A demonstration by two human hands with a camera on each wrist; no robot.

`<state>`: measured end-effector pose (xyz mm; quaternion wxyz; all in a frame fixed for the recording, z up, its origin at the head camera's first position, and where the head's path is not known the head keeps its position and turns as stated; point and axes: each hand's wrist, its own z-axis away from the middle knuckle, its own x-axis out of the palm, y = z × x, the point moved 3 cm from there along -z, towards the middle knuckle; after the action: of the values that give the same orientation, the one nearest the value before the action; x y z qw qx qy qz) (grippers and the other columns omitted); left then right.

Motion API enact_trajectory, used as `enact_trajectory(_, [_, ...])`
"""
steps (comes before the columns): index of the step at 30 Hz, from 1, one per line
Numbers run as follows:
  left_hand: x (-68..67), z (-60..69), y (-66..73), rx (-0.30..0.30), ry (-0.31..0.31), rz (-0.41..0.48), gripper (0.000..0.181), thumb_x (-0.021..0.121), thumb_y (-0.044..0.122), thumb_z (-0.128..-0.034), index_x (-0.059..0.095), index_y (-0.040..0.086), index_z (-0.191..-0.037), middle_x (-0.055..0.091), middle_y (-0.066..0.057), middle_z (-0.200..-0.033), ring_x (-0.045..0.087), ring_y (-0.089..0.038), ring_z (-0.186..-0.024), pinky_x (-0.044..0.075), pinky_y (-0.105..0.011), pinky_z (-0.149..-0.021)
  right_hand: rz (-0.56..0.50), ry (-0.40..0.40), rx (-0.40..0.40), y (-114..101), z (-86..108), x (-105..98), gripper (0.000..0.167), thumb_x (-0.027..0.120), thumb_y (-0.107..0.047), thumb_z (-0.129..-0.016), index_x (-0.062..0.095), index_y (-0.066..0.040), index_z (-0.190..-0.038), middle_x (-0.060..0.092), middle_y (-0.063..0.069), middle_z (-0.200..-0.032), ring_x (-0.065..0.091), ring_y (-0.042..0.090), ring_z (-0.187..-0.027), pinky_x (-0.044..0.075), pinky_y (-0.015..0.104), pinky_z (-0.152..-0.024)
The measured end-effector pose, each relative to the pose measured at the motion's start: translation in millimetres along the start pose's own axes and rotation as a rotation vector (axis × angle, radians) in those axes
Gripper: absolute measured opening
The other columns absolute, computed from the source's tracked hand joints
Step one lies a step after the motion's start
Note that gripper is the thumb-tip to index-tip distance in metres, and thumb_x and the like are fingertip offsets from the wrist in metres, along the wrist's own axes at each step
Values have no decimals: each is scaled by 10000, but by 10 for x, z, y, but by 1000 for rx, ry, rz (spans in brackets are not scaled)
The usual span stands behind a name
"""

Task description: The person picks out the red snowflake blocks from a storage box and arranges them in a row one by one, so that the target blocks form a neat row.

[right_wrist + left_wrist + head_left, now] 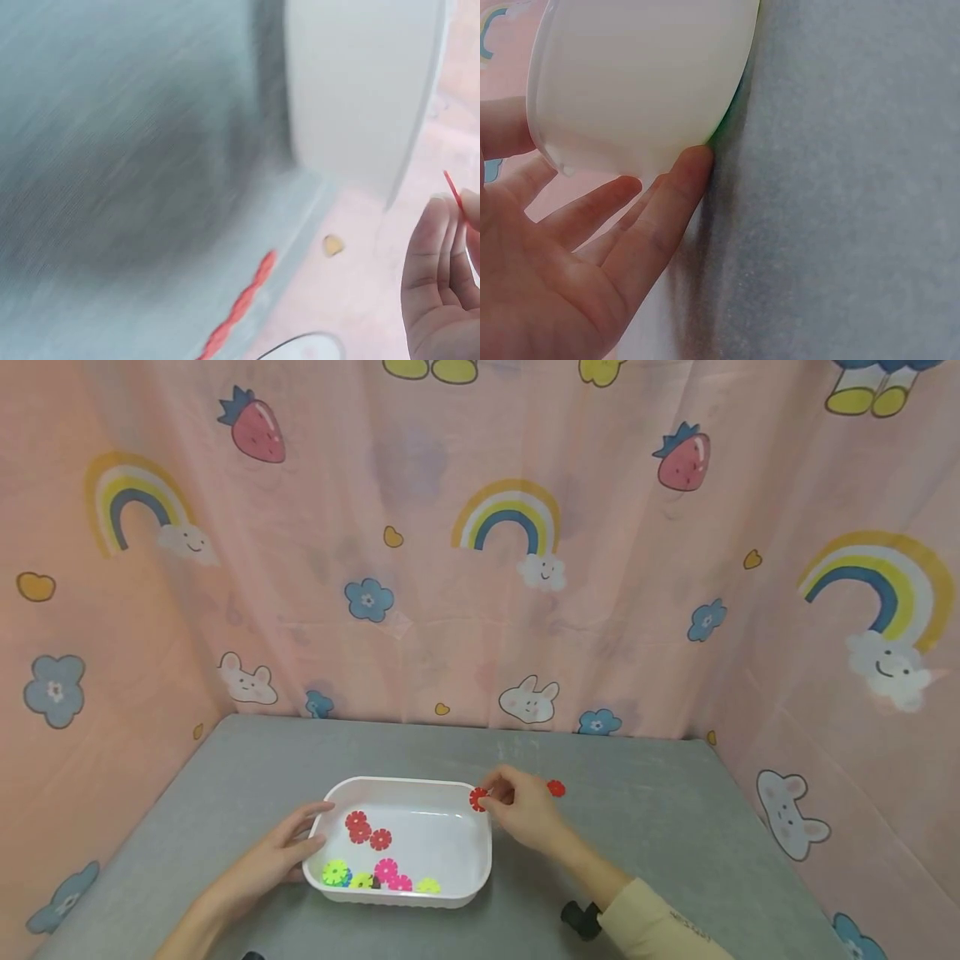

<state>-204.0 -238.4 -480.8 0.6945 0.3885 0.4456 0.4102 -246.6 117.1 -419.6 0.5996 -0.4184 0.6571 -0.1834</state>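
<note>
A white tray (405, 900) stands on the grey table with small notched discs inside: red ones (360, 832), pink ones (386, 870), and yellow-green ones (335, 872) near its front wall. The left hand (273, 858) grips the tray's left end; in the left wrist view that hand (600, 247) has its fingertips against the outer wall (645, 75). Over the tray's back right corner, the right hand (528, 810) pinches a red disc (477, 799) between thumb and fingers. The right wrist view shows this disc (452, 187) edge-on in the hand (442, 285).
Another red disc (556, 787) lies on the table (637, 810), right of the tray and just beyond the right hand. A black object (581, 920) is beside the right sleeve. A pink patterned curtain (420, 652) hangs behind the table and along both sides.
</note>
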Motion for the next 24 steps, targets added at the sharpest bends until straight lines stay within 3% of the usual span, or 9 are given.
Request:
enact_trajectory(6, [-2,0,-1,6,-5,3,650,621,360,-1011,329,186,-1566,236,-273,-1607,510,-401,-1283,566,-473,-933,-40,55,87,256,-22,-185,144,764,-50,-894,683,-89,-1005,621,-11,-784,571,165,-643,536,253,-554])
enact_trajectory(18, [2,0,2,2,5,6,649,625,361,-1008,337,181,-1562,250,-275,-1600,518,-404,-1279,572,-476,-920,-42,98,135,726,-34,-540,146,728,-33,-921,653,-13,-1045,643,57,-811,601,174,-638,543,266,-573])
enact_trajectory(24, [6,8,10,-5,14,6,642,629,349,-1006,344,186,-1558,256,-267,-1599,524,-397,-1274,577,-468,-911,-33,122,205,946,-51,-672,159,717,-48,-939,648,6,-1072,650,94,-836,626,215,-668,557,253,-597])
